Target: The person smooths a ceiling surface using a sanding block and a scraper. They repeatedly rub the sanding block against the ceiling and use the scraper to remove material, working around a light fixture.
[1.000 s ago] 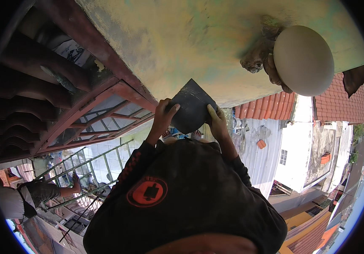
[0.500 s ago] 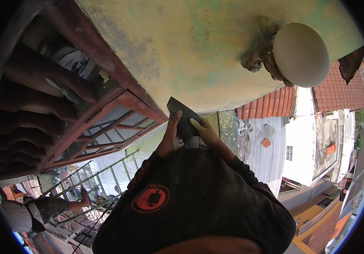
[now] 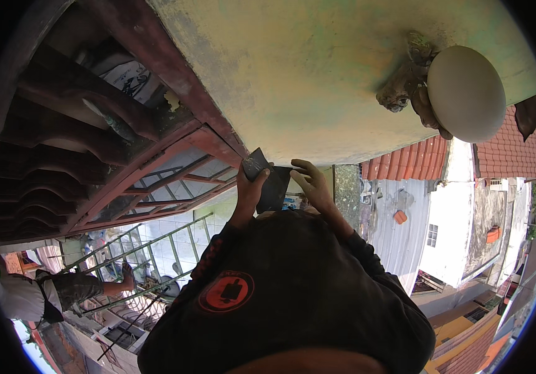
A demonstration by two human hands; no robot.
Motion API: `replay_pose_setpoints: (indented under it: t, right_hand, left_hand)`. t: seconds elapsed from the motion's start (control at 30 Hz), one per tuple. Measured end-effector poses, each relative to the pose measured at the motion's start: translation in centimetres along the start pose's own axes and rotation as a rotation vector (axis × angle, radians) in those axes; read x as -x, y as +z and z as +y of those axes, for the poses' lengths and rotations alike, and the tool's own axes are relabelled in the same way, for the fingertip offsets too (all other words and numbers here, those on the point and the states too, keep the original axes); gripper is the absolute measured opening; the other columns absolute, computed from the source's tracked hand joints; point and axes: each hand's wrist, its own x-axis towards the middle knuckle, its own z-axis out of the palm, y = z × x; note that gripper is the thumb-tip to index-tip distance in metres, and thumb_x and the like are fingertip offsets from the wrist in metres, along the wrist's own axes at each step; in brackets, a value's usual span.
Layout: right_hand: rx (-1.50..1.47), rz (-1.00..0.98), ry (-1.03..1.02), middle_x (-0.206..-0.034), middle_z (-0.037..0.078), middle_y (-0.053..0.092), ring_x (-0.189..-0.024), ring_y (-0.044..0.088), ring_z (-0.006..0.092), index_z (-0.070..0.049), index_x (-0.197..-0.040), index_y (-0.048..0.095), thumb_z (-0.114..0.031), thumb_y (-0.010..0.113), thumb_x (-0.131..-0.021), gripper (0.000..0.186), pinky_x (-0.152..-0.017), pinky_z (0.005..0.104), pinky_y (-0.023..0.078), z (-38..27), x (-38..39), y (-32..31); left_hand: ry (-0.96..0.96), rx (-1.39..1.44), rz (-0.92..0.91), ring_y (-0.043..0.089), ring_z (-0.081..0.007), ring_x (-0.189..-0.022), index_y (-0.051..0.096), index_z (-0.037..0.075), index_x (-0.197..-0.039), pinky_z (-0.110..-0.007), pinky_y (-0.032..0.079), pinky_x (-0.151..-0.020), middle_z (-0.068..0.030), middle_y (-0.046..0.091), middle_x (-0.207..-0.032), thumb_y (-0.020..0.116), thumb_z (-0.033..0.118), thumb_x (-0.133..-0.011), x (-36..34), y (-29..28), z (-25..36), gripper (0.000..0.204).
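My left hand (image 3: 251,190) is closed on a dark sheet (image 3: 274,191) that looks like sandpaper, its thumb pressed on the sheet's face. The sheet is bent, with one part tilted up beside the thumb and the other hanging between my hands. My right hand (image 3: 311,185) is open just to the right, fingers apart and dusty, holding nothing. Both hands are close to the lower edge of a patchy yellow-green wall (image 3: 293,75).
A round white lamp globe (image 3: 467,93) juts from the wall on a rough bracket. Red-brown window frames (image 3: 202,134) flank my left side. Below stands a green metal ladder (image 3: 171,240), with another person (image 3: 31,296) beside it. Tiled roofs (image 3: 408,156) lie at right.
My right hand has let go of the sheet and spread its fingers. The sheet, formerly held in both hands, is now bent open in my left hand. The view has shifted slightly.
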Motion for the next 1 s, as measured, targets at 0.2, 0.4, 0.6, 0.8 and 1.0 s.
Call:
replay_pose_setpoints:
  t: [0.2,0.4,0.6,0.8,1.0]
  right_hand:
    - [0.249,-0.084,-0.431,-0.116,0.016,0.072,-0.107,0.07,0.0302,-0.003,-0.121,0.068,-0.025,0.074,-0.092,0.037,-0.093,0.0404,0.054,-6.2,-1.9,2.4]
    - [0.21,-0.378,-0.712,-0.111,0.015,0.074,-0.095,0.074,0.0288,-0.003,-0.118,0.069,-0.024,0.073,-0.092,0.034,-0.086,0.0392,0.058,-17.2,-4.2,10.9]
    - [-0.071,-0.502,-0.676,-0.15,0.029,0.044,-0.133,0.053,0.0386,0.002,-0.152,0.033,-0.03,0.069,-0.097,0.073,-0.102,0.0428,0.05,-21.4,-4.4,22.5]
    - [-0.054,-0.147,-0.786,-0.153,0.037,0.031,-0.141,0.039,0.0467,0.012,-0.155,0.016,-0.038,0.061,-0.101,0.086,-0.116,0.0499,0.033,-20.7,-6.0,29.8]
    - [-0.083,-0.002,-0.673,-0.138,0.04,0.045,-0.126,0.05,0.0515,0.017,-0.146,0.03,-0.034,0.057,-0.102,0.072,-0.106,0.0518,0.04,-22.0,-8.6,32.9]
  left_hand:
    - [0.108,-0.386,-0.035,0.063,-0.0197,-0.108,0.051,0.0,-0.13,-0.036,0.051,-0.093,-0.0135,0.066,-0.115,0.071,0.005,-0.086,-0.1,-2.7,0.3,0.049]
    - [0.198,-0.288,0.153,0.062,-0.0192,-0.109,0.047,0.001,-0.137,-0.036,0.049,-0.096,-0.0138,0.064,-0.12,0.076,0.009,-0.086,2.5,-5.9,2.7,0.059]
    - [0.19,-0.079,0.367,0.063,-0.0186,-0.107,0.049,0.001,-0.134,-0.035,0.053,-0.093,-0.0112,0.064,-0.118,0.078,0.009,-0.087,5.7,-10.7,2.4,0.056]
    - [0.215,0.056,0.486,0.064,-0.0176,-0.102,0.051,0.003,-0.126,-0.033,0.055,-0.085,-0.0101,0.065,-0.113,0.079,0.014,-0.087,8.9,-15.2,1.9,0.05]
    - [0.218,-0.036,0.437,0.053,-0.0126,-0.091,0.053,0.005,-0.11,-0.029,0.047,-0.08,-0.0021,0.055,-0.097,0.066,0.04,-0.097,11.1,-19.2,1.7,0.04]
